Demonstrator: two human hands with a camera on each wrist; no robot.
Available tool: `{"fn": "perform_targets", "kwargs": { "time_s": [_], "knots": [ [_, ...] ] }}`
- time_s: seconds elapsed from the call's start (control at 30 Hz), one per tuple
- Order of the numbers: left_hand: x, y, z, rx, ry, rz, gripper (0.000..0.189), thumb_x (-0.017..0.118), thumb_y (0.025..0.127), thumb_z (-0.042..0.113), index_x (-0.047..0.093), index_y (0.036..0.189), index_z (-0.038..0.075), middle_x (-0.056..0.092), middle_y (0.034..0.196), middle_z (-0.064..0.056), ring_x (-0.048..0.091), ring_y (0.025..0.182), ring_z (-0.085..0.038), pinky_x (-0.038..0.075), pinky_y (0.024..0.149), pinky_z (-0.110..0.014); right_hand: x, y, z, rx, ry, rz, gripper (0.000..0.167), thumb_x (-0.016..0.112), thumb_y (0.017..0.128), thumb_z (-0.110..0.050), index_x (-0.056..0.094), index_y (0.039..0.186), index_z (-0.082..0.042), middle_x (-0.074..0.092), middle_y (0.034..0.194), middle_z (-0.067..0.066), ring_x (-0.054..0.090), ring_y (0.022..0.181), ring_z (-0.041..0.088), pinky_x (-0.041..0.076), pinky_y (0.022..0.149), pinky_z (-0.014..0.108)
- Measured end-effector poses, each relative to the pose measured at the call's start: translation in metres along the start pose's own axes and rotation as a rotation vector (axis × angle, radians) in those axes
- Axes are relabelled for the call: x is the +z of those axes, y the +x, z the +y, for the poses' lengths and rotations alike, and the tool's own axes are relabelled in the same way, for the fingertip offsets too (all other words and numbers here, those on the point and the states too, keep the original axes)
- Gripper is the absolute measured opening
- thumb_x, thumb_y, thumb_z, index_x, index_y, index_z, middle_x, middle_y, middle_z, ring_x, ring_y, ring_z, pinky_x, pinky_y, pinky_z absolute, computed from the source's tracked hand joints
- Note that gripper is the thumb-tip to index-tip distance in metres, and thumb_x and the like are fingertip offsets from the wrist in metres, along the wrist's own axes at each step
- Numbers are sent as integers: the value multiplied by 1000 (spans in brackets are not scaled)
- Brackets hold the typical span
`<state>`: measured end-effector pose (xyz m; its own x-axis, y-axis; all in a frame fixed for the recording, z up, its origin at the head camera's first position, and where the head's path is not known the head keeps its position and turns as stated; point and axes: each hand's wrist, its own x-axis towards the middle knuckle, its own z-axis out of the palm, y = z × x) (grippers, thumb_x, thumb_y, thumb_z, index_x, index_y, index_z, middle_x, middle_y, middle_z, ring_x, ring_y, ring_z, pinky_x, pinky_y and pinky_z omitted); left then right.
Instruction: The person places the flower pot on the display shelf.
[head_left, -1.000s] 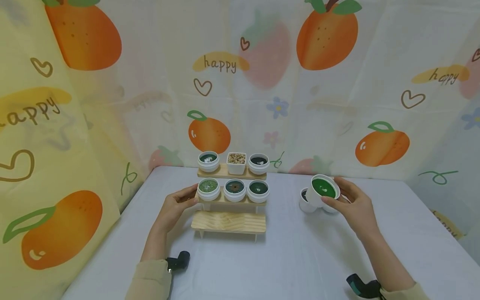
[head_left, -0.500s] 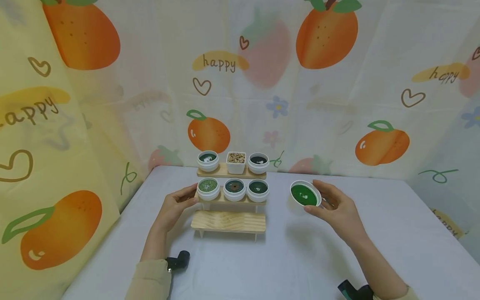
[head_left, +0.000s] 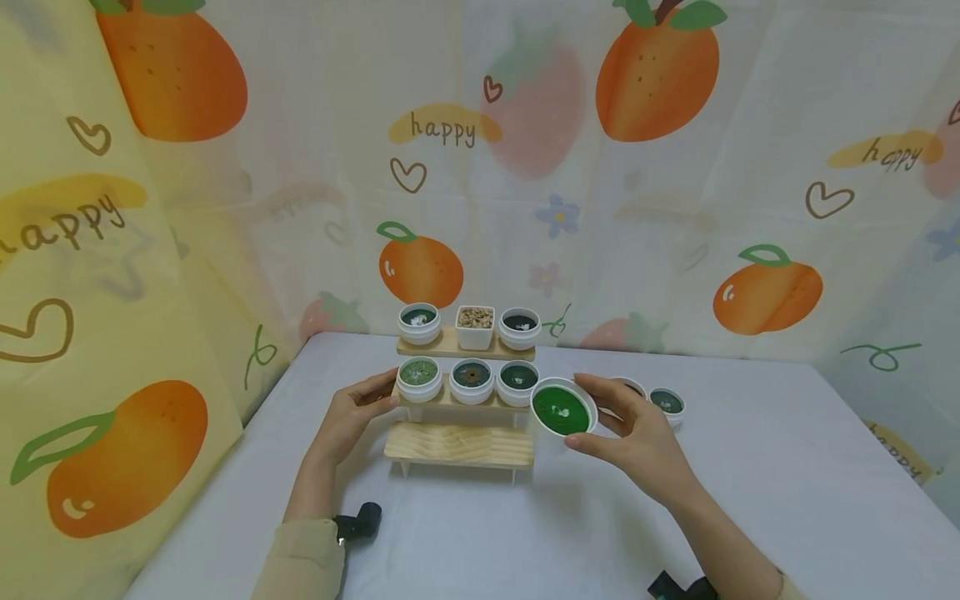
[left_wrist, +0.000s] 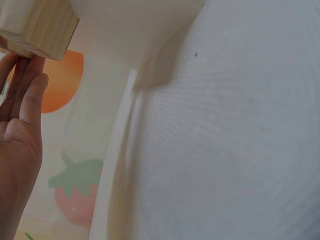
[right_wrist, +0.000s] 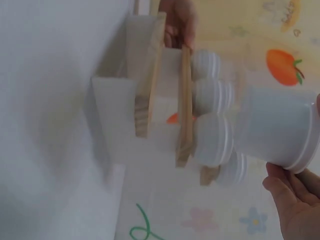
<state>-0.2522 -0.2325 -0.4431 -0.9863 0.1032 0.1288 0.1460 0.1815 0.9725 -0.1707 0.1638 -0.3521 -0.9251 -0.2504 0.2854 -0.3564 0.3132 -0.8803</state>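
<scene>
A three-step wooden stand (head_left: 459, 444) with white supports is on the table. My left hand (head_left: 352, 418) holds the left end of its middle step, thumb in front; in the left wrist view that hand (left_wrist: 22, 130) reaches up to the wood. My right hand (head_left: 641, 437) pinches a white cup (head_left: 598, 411) of green contents between thumb and fingers. The cup is tilted towards me, raised just right of the middle step. Three small round white pots, among them a green one (head_left: 419, 379), sit on that step. The bottom step is bare.
On the top step are two round white pots (head_left: 418, 323) and a square white pot (head_left: 475, 327) of grainy bits. Behind my right hand are more white containers (head_left: 667, 404), partly hidden. A fruit-printed cloth (head_left: 645, 183) hangs behind the white table (head_left: 457, 542).
My right hand has carried the green-filled cup leftwards, from above the containers on the right to beside the stand. The left hand has stayed at the middle step.
</scene>
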Motion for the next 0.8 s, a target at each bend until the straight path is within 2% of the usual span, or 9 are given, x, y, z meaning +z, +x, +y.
{"fn": "perform_targets", "kwargs": {
  "time_s": [0.1,0.3,0.37,0.63,0.8],
  "knots": [
    [0,0,0,1,-2,-1,57,71,91,17,52,142,1,54,146,-17,59,111,10,47,94,-9,9,2,-3,-15,33,-23,73,86,74,-15,53,138,-7,56,142,11,56,120,-4,46,99,10],
    [0,0,1,8,0,1,56,71,90,16,52,141,1,53,146,-19,59,110,10,47,94,-10,27,8,-6,-31,49,-42,71,87,74,-17,55,137,-8,58,140,10,57,127,22,49,103,19],
    [1,0,0,8,3,1,56,71,90,15,52,141,1,54,145,-19,60,110,9,48,94,-10,31,11,-6,-40,57,-48,70,87,74,-16,56,136,-7,59,139,10,57,127,26,49,103,22],
    [1,0,-1,2,1,6,56,71,90,15,52,141,1,55,144,-18,60,110,9,47,94,-10,50,22,-10,-85,90,-84,71,87,73,-14,56,136,-10,61,137,11,58,125,28,51,102,24],
    [1,0,0,-3,4,8,56,71,90,17,52,141,2,55,144,-16,60,111,9,47,95,-9,65,27,-13,-83,99,-108,72,88,72,-16,56,137,-10,62,136,9,60,125,26,51,102,23]
  ]
}}
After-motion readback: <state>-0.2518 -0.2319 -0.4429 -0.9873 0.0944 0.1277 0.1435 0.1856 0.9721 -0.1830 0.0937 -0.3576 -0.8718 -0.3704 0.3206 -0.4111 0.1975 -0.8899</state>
